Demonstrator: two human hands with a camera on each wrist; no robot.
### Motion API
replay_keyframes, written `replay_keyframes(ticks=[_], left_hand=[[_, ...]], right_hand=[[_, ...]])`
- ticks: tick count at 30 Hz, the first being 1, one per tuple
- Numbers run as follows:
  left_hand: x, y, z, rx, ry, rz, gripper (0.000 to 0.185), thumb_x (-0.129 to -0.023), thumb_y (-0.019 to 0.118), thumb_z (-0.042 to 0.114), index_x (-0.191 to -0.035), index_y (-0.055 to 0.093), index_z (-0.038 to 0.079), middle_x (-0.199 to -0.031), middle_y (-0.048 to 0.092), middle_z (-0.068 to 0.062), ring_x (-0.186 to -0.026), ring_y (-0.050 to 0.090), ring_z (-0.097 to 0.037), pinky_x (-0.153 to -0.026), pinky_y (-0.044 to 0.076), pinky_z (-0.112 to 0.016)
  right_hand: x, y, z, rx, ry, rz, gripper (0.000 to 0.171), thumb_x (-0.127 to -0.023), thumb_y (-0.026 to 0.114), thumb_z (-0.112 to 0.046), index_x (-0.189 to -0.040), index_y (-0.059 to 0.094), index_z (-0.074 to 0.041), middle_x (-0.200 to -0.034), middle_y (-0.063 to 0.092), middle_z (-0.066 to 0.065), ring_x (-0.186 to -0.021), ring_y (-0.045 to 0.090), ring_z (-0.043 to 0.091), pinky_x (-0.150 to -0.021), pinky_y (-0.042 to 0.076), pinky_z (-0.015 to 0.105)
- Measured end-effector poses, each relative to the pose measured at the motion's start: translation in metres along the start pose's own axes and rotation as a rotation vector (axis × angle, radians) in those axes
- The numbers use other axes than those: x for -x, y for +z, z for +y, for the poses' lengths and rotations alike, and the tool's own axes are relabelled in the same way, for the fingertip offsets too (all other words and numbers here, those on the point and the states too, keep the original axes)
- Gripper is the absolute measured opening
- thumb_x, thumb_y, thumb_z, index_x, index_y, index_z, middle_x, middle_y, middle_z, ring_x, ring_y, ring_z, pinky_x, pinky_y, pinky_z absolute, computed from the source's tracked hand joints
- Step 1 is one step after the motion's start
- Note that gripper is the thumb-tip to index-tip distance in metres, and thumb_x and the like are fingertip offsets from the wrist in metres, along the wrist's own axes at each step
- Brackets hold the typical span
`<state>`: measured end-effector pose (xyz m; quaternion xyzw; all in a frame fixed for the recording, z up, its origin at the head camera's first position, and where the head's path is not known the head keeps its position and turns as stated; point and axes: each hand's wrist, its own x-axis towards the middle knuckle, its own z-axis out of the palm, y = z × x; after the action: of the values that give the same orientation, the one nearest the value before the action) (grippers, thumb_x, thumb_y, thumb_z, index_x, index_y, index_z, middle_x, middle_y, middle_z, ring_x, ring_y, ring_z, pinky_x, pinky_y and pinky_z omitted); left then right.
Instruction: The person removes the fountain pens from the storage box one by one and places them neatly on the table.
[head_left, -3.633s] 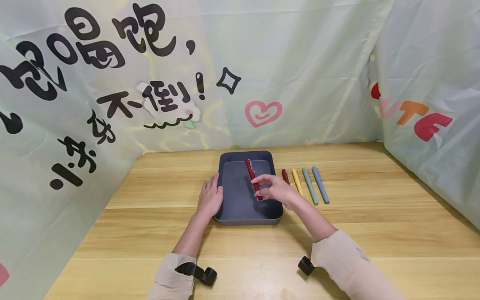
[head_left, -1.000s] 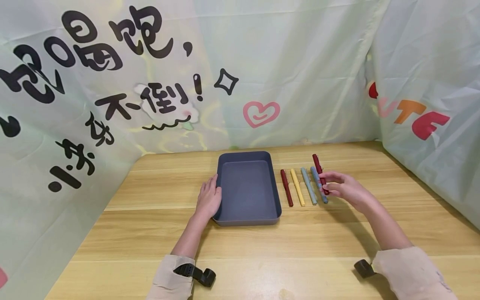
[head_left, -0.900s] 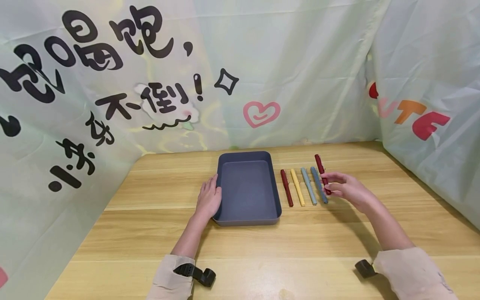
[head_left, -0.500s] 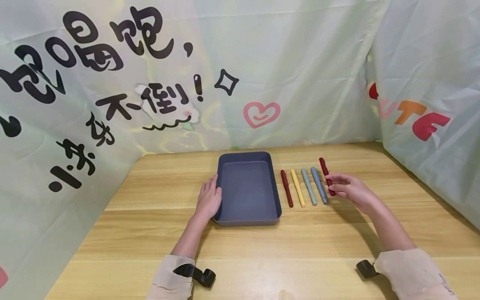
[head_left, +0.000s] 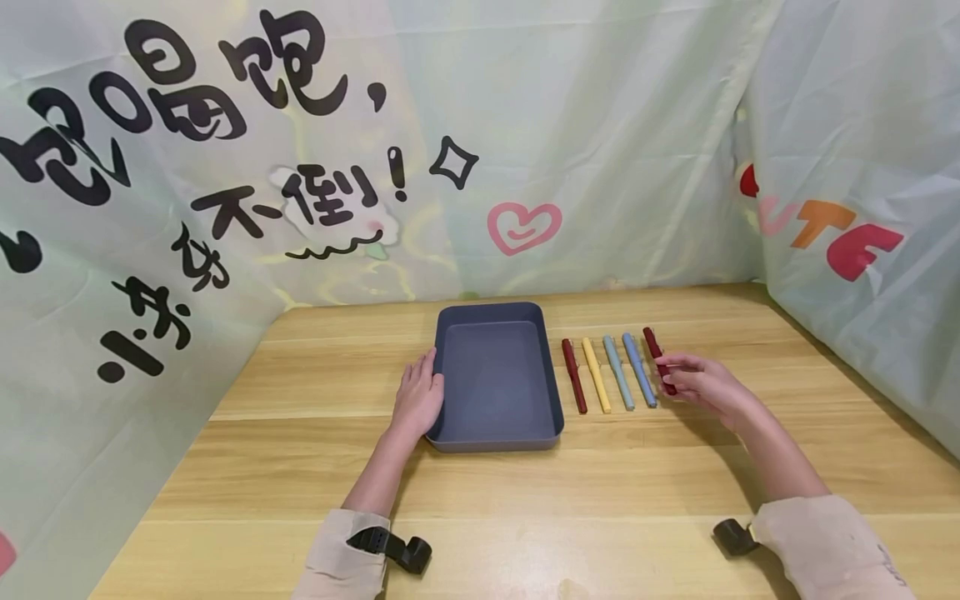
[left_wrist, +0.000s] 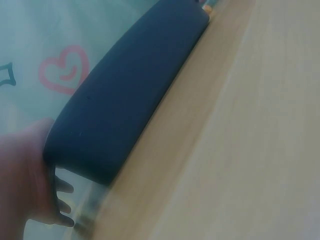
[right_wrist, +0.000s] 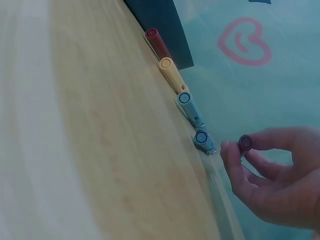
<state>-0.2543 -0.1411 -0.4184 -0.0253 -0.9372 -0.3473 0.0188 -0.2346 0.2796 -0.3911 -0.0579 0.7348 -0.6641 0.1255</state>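
My right hand [head_left: 708, 385] pinches a dark red pen [head_left: 654, 348] between thumb and fingers, just right of the row of pens. In the right wrist view that held pen [right_wrist: 245, 142] shows end-on, and it looks slightly raised off the table. Four-sided and dark grey, a shallow tray [head_left: 495, 445] stands left of the row with nothing in it. Along the tray's left wall lies my left hand [head_left: 418, 397], its fingers fairly straight against the outside. The left wrist view shows this hand [left_wrist: 37, 175] at the tray's side, partly hidden by the wall.
Between tray and right hand lie another dark red pen [head_left: 573, 377], a yellow pen [head_left: 596, 375], a grey-green pen [head_left: 618, 372] and a blue pen [head_left: 640, 371], roughly parallel. Printed cloth [head_left: 622, 150] hangs behind the wooden table [head_left: 480, 517].
Since the earliest frame, my right hand has carried the dark red pen from over the tray to right of the blue pen, lowering it lately. My left hand has stayed by the tray.
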Motion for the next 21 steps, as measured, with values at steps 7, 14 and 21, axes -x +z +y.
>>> replay_keyframes(ticks=[7,14,21], left_hand=[[0.000,0.000,0.000,0.007,-0.001,0.006,0.052,-0.098,0.029,0.022,-0.147,0.019,0.010,-0.148,0.020,-0.019,-0.134,0.008,-0.040,-0.106,0.009,-0.052],[0.000,-0.001,0.001,0.018,-0.008,0.005,0.052,-0.098,0.028,0.023,-0.148,0.019,0.011,-0.148,0.019,-0.018,-0.134,0.007,-0.039,-0.106,0.008,-0.053],[0.000,-0.002,0.002,0.012,-0.004,0.008,0.052,-0.098,0.029,0.023,-0.148,0.018,0.011,-0.148,0.019,-0.018,-0.135,0.007,-0.039,-0.106,0.008,-0.052]], right_hand=[[-0.001,-0.001,0.006,0.011,0.045,0.024,0.043,-0.093,0.042,0.001,-0.128,0.027,0.022,-0.099,0.060,0.003,-0.085,0.061,0.010,-0.075,0.051,0.025],[-0.004,0.001,0.009,0.160,0.033,0.083,0.046,-0.095,0.049,-0.011,-0.127,0.035,0.018,-0.108,0.056,0.013,-0.083,0.056,0.007,-0.071,0.050,0.024],[-0.006,0.002,0.014,0.296,0.021,0.154,0.051,-0.091,0.058,-0.015,-0.127,0.038,0.014,-0.104,0.061,0.017,-0.076,0.057,0.007,-0.063,0.049,0.025]])
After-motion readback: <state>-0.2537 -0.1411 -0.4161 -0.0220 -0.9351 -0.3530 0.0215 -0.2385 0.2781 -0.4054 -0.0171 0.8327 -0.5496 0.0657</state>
